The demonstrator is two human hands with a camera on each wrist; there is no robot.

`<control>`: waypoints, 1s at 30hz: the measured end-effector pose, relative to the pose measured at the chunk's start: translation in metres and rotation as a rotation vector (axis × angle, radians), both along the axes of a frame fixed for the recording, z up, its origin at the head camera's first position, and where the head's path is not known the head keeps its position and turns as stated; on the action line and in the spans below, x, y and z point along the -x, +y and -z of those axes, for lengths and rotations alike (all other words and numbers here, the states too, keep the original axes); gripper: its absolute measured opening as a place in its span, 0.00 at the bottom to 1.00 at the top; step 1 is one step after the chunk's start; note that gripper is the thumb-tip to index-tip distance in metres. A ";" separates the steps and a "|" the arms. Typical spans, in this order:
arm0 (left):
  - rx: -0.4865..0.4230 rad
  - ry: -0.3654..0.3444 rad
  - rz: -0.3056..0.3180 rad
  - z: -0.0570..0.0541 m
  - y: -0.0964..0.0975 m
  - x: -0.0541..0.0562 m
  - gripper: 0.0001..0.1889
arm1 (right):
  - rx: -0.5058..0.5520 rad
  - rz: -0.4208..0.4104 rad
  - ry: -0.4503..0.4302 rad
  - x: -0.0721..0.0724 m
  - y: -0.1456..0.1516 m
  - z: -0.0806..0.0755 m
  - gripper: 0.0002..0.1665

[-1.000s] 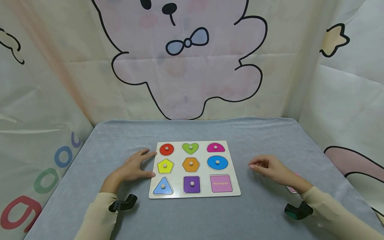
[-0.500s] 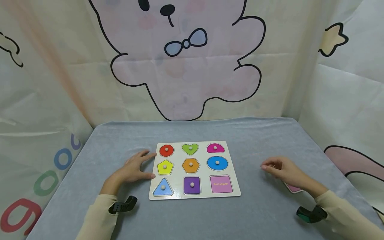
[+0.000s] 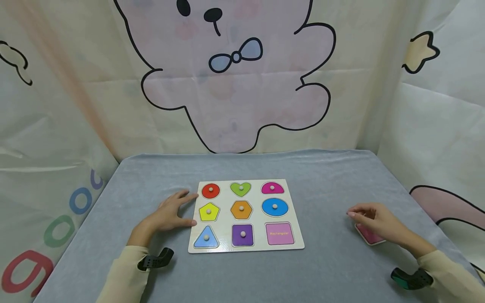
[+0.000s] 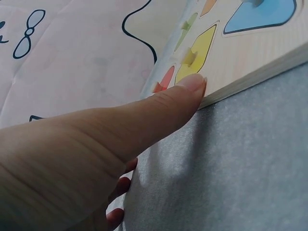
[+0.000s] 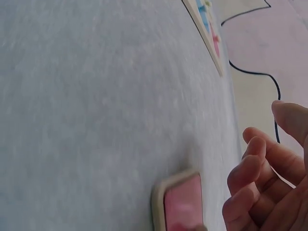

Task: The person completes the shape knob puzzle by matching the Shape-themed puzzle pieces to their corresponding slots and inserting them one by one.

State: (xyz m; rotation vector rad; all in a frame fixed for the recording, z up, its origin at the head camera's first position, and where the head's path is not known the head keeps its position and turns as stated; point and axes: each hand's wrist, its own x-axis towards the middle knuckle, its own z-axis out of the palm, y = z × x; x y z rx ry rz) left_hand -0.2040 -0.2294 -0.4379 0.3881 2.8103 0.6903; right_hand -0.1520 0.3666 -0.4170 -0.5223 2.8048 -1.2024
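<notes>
A white wooden puzzle board (image 3: 225,229) lies on the table, holding several knobbed shapes, among them a red circle (image 3: 206,192), a yellow pentagon (image 3: 205,214) and a purple square (image 3: 238,240). Its lower right recess (image 3: 279,239) is bare pink with the word "Rectangular". My left hand (image 3: 165,215) touches the board's left edge, thumb and index finger spread; the left wrist view shows the thumb tip (image 4: 191,83) beside the yellow pentagon. Out to the right, my right hand (image 3: 380,221) hovers over a pink rectangular piece (image 5: 185,204), fingers loosely bent around nothing. The hand partly covers that piece.
Grey-blue cloth (image 3: 242,277) covers the table. Behind it hangs a curtain (image 3: 348,105) printed with a cartoon animal, and more printed sheets flank both sides. Both wrists wear dark bands, the left band (image 3: 156,259) near the board's lower left.
My right hand has moved rightward, away from the board, and now sits above the pink rectangular piece, more of which shows. The left hand has stayed at the board's edge.
</notes>
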 end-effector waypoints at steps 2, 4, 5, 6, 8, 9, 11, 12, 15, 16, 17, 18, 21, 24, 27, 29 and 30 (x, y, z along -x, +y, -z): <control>-0.002 -0.002 -0.001 0.000 0.000 0.000 0.48 | 0.003 0.018 -0.020 -0.001 0.005 -0.001 0.12; -0.004 -0.001 -0.001 0.000 0.000 0.000 0.48 | 0.004 0.036 -0.038 -0.003 0.011 -0.002 0.13; -0.004 -0.002 -0.001 0.000 0.000 0.000 0.48 | 0.002 0.041 -0.040 -0.003 0.014 -0.002 0.13; -0.005 -0.002 0.000 0.000 0.000 -0.001 0.48 | 0.003 0.053 -0.043 -0.004 0.017 -0.002 0.13; -0.006 -0.005 -0.001 0.000 0.000 -0.001 0.48 | -0.006 0.065 -0.029 -0.005 0.023 -0.001 0.13; -0.006 -0.005 0.001 0.000 0.000 -0.001 0.48 | -0.010 0.073 -0.022 -0.005 0.026 -0.001 0.13; -0.006 -0.005 0.002 0.000 0.001 -0.001 0.48 | -0.035 0.090 -0.009 -0.005 0.033 0.000 0.13; -0.005 -0.006 0.002 -0.001 0.001 -0.001 0.48 | -0.051 0.097 -0.005 -0.005 0.036 0.000 0.13; -0.004 -0.004 0.004 -0.001 0.000 -0.001 0.48 | -0.092 0.112 -0.045 -0.005 0.046 0.002 0.15; -0.003 -0.005 0.002 -0.001 0.000 -0.001 0.48 | -0.098 0.112 -0.062 -0.005 0.049 0.004 0.15; -0.002 -0.007 0.000 -0.002 0.000 -0.001 0.48 | -0.096 0.115 -0.081 -0.006 0.052 0.005 0.16; -0.001 -0.006 0.001 -0.002 0.001 -0.001 0.48 | -0.093 0.111 -0.102 -0.006 0.055 0.007 0.16; 0.000 -0.009 -0.004 -0.002 0.001 0.000 0.48 | -0.067 0.105 -0.150 -0.007 0.061 0.010 0.18; 0.001 -0.008 -0.005 -0.002 0.001 0.000 0.48 | -0.059 0.096 -0.174 -0.008 0.064 0.014 0.18; -0.003 -0.012 -0.008 -0.002 0.000 0.000 0.48 | -0.064 0.076 -0.162 -0.010 0.067 0.016 0.17; -0.005 -0.013 -0.006 -0.002 0.000 -0.001 0.48 | -0.062 0.043 -0.151 -0.011 0.069 0.018 0.16; -0.007 -0.015 -0.006 -0.001 0.000 -0.001 0.48 | -0.059 0.024 -0.145 -0.012 0.070 0.019 0.15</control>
